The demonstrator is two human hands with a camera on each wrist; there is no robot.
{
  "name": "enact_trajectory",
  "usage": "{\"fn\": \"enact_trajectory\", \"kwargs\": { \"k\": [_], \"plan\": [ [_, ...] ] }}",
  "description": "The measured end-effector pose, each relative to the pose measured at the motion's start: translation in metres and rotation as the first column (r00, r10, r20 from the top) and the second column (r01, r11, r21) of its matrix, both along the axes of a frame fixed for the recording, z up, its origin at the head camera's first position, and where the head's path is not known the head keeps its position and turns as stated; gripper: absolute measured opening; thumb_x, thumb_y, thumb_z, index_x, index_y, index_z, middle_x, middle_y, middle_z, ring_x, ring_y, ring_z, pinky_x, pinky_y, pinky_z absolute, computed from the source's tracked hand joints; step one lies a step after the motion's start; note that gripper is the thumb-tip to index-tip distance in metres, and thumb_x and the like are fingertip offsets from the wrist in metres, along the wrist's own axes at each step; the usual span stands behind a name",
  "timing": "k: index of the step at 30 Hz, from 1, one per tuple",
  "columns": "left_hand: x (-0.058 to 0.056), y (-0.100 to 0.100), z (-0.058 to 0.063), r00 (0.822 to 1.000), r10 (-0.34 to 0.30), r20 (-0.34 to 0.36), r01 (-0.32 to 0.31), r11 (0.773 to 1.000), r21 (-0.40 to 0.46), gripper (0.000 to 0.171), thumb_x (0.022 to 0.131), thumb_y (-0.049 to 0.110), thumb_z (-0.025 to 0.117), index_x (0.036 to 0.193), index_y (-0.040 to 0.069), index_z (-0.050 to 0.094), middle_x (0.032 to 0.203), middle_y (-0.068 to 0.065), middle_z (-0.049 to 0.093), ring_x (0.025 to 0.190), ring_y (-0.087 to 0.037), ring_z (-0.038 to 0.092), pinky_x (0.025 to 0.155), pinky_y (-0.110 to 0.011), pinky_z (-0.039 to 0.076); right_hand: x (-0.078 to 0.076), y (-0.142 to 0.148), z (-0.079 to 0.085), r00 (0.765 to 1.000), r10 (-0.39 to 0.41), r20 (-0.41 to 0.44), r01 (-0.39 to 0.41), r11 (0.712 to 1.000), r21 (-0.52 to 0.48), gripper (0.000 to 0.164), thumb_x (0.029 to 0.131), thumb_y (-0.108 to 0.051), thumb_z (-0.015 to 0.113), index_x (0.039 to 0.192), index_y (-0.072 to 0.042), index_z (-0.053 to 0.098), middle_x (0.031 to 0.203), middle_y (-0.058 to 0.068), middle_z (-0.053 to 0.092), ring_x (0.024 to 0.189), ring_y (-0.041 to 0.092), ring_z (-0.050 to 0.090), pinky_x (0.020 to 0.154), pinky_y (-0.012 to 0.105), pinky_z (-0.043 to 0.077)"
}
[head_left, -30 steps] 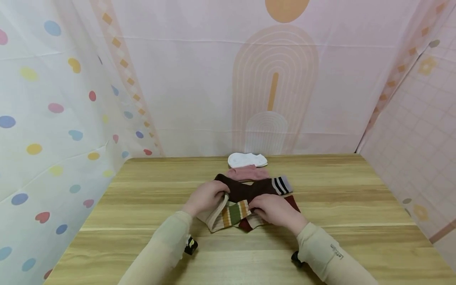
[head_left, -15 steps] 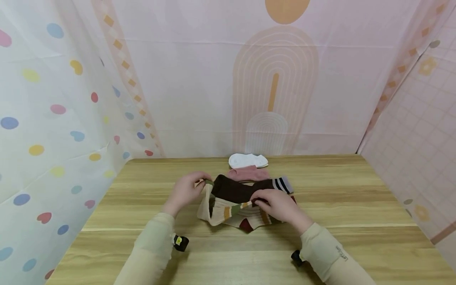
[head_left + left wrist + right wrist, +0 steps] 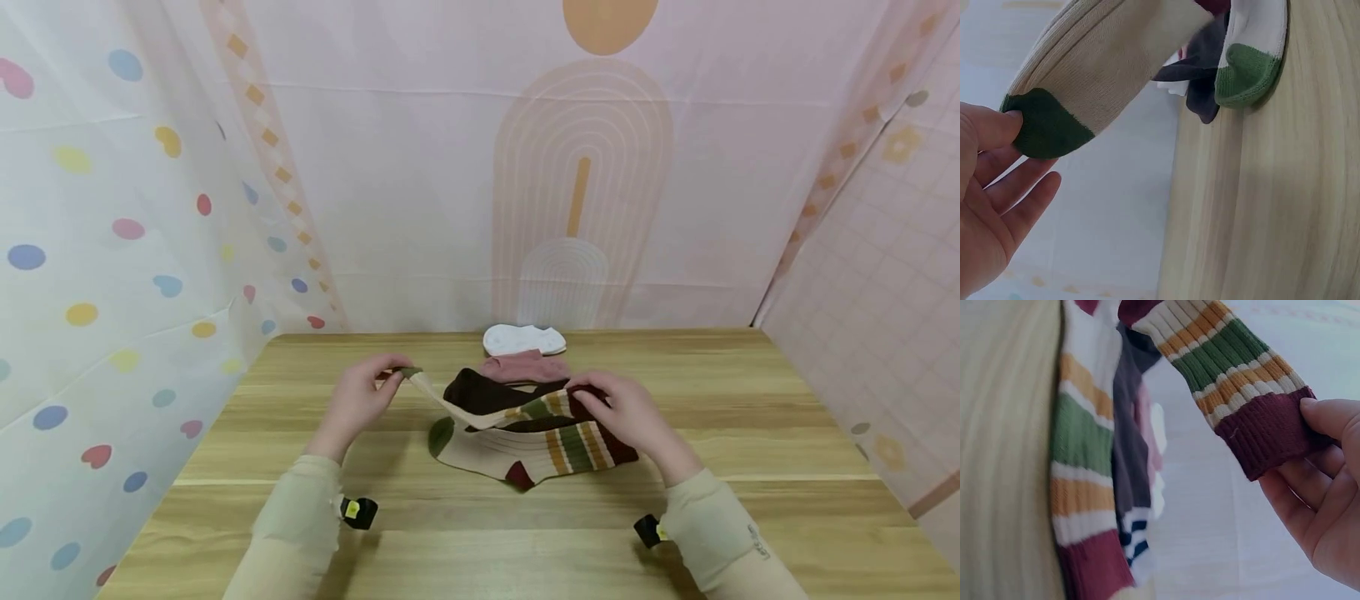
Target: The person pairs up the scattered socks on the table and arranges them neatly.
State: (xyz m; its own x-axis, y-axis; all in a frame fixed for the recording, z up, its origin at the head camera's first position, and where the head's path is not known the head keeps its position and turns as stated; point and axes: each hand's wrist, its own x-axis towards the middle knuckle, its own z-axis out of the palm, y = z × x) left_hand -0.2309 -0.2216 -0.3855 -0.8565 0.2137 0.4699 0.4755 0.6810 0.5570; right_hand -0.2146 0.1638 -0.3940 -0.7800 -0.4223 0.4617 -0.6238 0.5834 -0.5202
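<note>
A cream ribbed sock [image 3: 487, 418] with green and orange stripes is stretched between my two hands, sagging in the middle above the other socks. My left hand [image 3: 358, 402] pinches its green toe [image 3: 1047, 125] between thumb and fingers. At the other end, my right hand [image 3: 626, 417] pinches the maroon cuff [image 3: 1269, 428]. Below it, a matching striped sock [image 3: 487, 454] lies flat on the table, green toe to the left and maroon cuff to the right. Dark brown socks [image 3: 480, 392] with striped cuffs [image 3: 1136, 540] lie just behind, partly covered by the raised sock.
Pink socks [image 3: 525, 367] and white low-cut socks [image 3: 521, 339] lie in a row toward the back of the wooden table [image 3: 480, 550]. A patterned cloth backdrop [image 3: 405, 208] rises at the table's back edge, with more hung at both sides.
The upper striped sock has been lifted off its mate and drawn out straight. My left hand moved left with the toe, while my right hand moved up and right with the cuff.
</note>
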Motion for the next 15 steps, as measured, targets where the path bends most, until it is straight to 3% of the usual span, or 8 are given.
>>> {"fn": "enact_trajectory", "kwargs": {
  "k": [7,15],
  "plan": [
    [0.006,0.005,0.004,1.0,0.015,-0.016,-0.015,1.0,-0.009,0.017,0.091,-0.004,0.067,0.1,0.009,0.073,0.094,-0.005,0.071,0.074,-0.017,0.061,0.065,-0.036,0.052,0.001,0.014,0.006,0.996,-0.085,0.007,0.085,0.991,-0.104,0.014,0.095,-0.002,0.064,0.108,-0.003,0.07,0.103,0.008,0.072,0.089,0.023,0.068,0.077,0.042,0.055],
    [0.015,0.014,0.007,1.0,0.013,-0.001,-0.013,1.0,0.011,0.014,0.09,0.0,0.07,0.099,0.01,0.075,0.09,-0.006,0.071,0.07,-0.014,0.06,0.061,-0.03,0.052,0.006,0.027,0.008,0.986,-0.153,0.064,0.161,0.976,-0.147,0.015,0.096,-0.006,0.064,0.109,-0.007,0.071,0.099,0.005,0.071,0.082,0.016,0.064,0.072,0.033,0.053]
  ]
}}
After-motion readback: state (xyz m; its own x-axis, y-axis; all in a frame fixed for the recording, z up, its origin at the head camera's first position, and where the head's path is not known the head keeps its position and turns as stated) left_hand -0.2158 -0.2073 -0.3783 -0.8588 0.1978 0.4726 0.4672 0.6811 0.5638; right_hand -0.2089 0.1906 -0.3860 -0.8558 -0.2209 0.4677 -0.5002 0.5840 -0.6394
